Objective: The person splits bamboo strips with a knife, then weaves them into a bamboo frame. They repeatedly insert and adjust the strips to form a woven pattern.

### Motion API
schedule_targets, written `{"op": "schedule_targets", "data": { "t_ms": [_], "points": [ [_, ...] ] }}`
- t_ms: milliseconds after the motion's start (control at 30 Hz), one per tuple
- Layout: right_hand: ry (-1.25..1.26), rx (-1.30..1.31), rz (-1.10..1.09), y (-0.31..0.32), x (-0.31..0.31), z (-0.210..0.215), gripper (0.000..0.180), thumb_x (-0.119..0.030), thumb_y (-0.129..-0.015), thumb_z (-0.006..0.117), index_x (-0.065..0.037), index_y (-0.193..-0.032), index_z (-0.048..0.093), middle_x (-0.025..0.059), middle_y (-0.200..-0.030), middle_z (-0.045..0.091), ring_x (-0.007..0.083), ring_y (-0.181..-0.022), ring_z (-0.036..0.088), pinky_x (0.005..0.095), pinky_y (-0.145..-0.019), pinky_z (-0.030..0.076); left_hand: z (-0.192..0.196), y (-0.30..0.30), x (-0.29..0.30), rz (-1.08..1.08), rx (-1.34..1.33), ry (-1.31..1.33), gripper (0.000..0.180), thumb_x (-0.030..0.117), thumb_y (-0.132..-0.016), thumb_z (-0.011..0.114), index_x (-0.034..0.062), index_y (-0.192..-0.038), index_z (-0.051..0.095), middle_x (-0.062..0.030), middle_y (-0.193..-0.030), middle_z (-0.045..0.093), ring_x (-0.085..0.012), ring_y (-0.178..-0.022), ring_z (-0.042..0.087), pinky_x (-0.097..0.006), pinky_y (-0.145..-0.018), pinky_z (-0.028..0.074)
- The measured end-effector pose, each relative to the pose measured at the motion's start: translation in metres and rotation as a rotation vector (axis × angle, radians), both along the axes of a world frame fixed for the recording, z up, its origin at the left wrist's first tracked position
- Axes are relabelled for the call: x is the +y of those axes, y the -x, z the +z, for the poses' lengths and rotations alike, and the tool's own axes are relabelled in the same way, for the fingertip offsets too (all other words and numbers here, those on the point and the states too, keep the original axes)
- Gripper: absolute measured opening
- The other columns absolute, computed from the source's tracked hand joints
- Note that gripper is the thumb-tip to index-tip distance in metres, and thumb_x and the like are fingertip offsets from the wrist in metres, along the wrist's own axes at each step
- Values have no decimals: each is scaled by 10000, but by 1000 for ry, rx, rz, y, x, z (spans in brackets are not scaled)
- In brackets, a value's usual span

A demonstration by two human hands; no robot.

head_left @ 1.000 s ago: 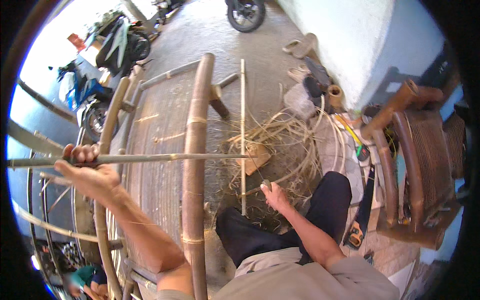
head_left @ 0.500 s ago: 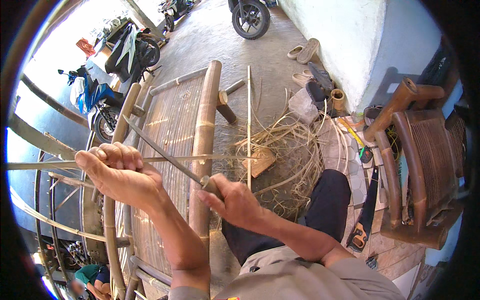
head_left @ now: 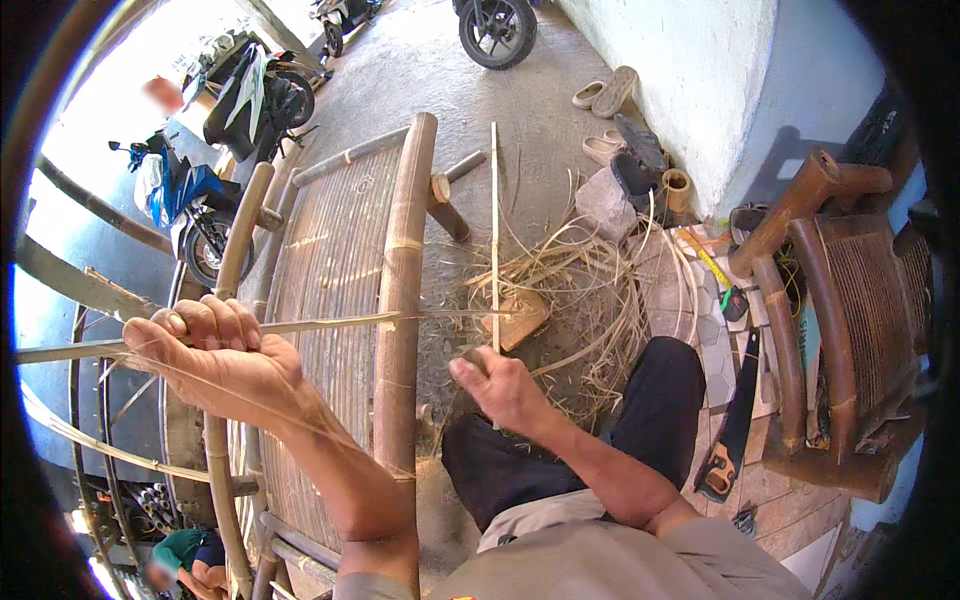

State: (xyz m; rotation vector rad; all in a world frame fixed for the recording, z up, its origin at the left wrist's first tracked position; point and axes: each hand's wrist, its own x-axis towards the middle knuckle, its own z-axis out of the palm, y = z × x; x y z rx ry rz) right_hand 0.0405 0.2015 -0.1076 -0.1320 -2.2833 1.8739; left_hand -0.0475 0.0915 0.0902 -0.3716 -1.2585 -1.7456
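Here the room to move is tight: a bamboo chair frame [head_left: 400, 300] lies across the person's lap side, its thick pole reaching from the knees toward the concrete floor [head_left: 520, 110], with a white wall [head_left: 680, 80] close on the right and a wooden chair [head_left: 850, 320] beside it. The left hand [head_left: 215, 360] is clenched shut around a long thin strip [head_left: 320, 325], pale and flat, which runs level from the far left edge across the frame toward the pile of shavings [head_left: 580, 290]. The right hand [head_left: 500, 385] is closed around something small near the strip's end; what it holds cannot be made out. A saw [head_left: 735, 420] lies on the tiles by the right knee. Sandals [head_left: 610, 95] sit near the wall, and motorbikes [head_left: 200, 190] stand beyond the frame.
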Motion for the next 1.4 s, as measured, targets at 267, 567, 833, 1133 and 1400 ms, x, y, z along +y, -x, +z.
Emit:
{"op": "schedule_targets", "data": {
  "t_ms": [267,567,833,1133,1400],
  "points": [
    [-26,-271,21,16,19,-66,544,-558,-986,533,-22,-1022,615,262,-757,671,488,-780,673,551,-688,530,-2,13,-12,48,22,43,491,497,-1030,552,182,-701,371,61,-535,277,-26,-420,227,-204,-377,185],
    [-114,-231,-139,26,-4,-149,543,-545,-977,561,-4,-939,579,304,-707,618,497,-763,659,535,-650,508,-5,39,-47,127,-17,12,458,436,-1054,530,155,-717,400,34,-578,286,-55,-465,218,-216,-403,184],
    [-330,-375,-189,31,7,-181,555,-558,-969,555,-9,-887,557,287,-687,617,488,-761,669,546,-652,519,-6,54,-61,166,-34,-5,466,416,-1053,545,154,-725,341,39,-594,244,-59,-495,199,-240,-437,166],
    [-173,-474,-147,28,32,-255,646,-598,-952,531,32,-1048,640,328,-970,676,517,-952,637,563,-831,499,-3,65,-64,151,-68,-73,456,425,-1064,510,163,-732,339,45,-565,241,-52,-460,190,-233,-417,160],
    [-230,-679,-140,10,52,-318,664,-607,-956,517,40,-1017,655,341,-1013,677,494,-974,655,549,-840,508,-8,70,-72,130,-101,-175,453,469,-1028,569,173,-730,398,57,-567,301,-40,-445,246,-230,-400,174]
  ]
}}
